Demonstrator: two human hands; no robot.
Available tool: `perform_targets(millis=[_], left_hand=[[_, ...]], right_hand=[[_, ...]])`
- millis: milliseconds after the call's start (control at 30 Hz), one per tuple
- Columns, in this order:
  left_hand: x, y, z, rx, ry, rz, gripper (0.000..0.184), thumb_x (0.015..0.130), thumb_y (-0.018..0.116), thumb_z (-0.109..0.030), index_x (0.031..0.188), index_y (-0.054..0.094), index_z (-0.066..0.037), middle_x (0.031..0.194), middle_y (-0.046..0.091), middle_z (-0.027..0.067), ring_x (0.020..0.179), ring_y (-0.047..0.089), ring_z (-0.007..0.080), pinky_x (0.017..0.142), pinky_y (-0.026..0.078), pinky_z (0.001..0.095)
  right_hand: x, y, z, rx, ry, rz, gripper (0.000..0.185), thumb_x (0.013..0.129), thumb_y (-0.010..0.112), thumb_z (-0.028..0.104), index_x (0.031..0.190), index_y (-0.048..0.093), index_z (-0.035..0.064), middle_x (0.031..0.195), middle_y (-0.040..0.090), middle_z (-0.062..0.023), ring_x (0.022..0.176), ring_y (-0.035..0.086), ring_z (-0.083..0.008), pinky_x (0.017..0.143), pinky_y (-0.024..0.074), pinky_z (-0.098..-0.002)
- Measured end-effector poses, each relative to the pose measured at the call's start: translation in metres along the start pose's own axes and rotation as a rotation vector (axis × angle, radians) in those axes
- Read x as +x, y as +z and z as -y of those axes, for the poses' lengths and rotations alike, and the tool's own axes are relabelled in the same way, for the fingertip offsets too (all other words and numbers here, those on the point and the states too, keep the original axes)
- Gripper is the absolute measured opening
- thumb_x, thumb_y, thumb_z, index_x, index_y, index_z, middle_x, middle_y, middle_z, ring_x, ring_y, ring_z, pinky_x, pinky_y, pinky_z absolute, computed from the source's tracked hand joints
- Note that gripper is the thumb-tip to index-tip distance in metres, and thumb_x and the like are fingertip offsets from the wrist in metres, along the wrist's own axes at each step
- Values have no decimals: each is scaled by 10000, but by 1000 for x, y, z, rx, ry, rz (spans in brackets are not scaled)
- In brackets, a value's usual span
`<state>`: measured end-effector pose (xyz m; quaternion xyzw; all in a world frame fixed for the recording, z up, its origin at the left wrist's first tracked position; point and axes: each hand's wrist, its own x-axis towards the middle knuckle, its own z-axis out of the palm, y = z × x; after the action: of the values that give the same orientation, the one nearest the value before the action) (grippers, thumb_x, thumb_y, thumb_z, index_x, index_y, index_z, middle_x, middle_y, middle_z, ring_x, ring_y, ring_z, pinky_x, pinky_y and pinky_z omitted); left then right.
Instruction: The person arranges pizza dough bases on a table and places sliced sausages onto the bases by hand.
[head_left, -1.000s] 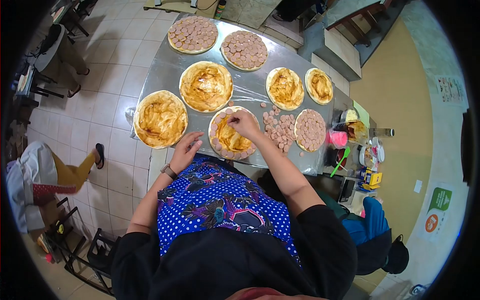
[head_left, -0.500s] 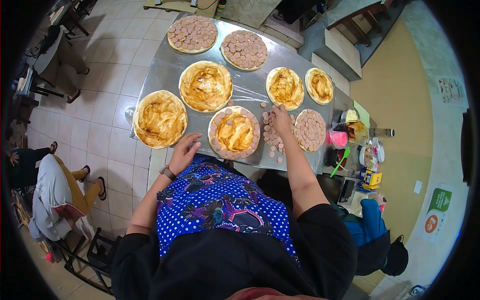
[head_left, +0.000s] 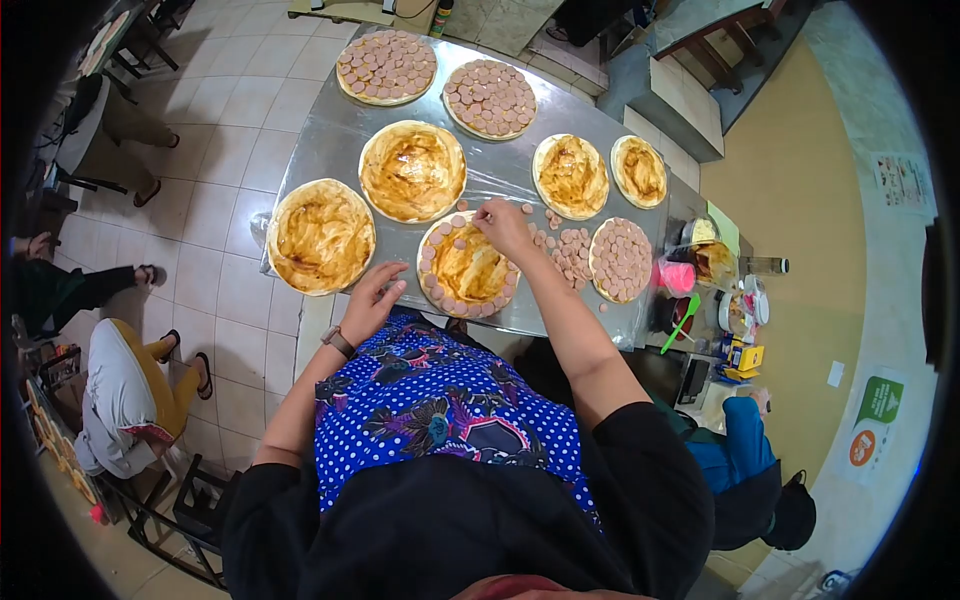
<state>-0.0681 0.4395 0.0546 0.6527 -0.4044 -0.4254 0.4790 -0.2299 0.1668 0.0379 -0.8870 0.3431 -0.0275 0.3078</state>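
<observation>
In front of me lies a round pizza base (head_left: 465, 270) with brown sauce and sausage slices around its rim. My right hand (head_left: 503, 228) is over its upper right edge, fingers pinched on a sausage slice mostly hidden by them. To the right, loose sausage slices (head_left: 571, 258) are heaped on the metal table (head_left: 500, 185). My left hand (head_left: 373, 298) is open beside the base's left edge, fingers spread and holding nothing. A sauced base (head_left: 320, 238) sits to its upper left, with another sauced base (head_left: 412, 172) behind.
Two sausage-covered pizzas (head_left: 387, 67) lie at the far end. Two smaller sauced bases (head_left: 570, 177) and a small covered pizza (head_left: 620, 260) are on the right. Beyond are a pink cup (head_left: 677, 277), a green spatula (head_left: 681, 322) and containers. A person (head_left: 740, 470) is at right; others are left.
My right hand has moved left from the loose sausage slices to the upper edge of the front pizza base. The slice heap is spread differently. My left hand has hardly moved.
</observation>
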Motion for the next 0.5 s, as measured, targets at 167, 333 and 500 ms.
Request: perform_targets(millis=[167, 333, 500], left_hand=[[-2, -2, 0, -7, 17, -11, 319, 954, 589, -175, 1262, 607, -93, 1271, 581, 78, 1047, 596, 187, 763, 490, 273], [-4, -4, -2, -13, -15, -10, 318, 951, 590, -166, 1259, 607, -87, 1263, 583, 77, 1041, 595, 189, 757, 492, 270], [-4, -4, 0, 13, 15, -3, 317, 952, 584, -155, 1261, 606, -86, 1266, 577, 81, 1052, 598, 199, 770, 503, 275]], right_hand=[[3, 10, -6, -36, -46, 2, 76, 774, 668, 106, 788, 670, 31, 895, 611, -115, 877, 625, -316, 731, 504, -414], [-4, -4, -9, 15, -3, -76, 77, 778, 650, 100, 805, 719, 77, 905, 596, -95, 859, 624, -296, 736, 507, -411], [-20, -14, -17, -182, -86, -44, 181, 769, 617, 62, 856, 758, 136, 913, 592, -52, 925, 615, -246, 753, 516, -389]])
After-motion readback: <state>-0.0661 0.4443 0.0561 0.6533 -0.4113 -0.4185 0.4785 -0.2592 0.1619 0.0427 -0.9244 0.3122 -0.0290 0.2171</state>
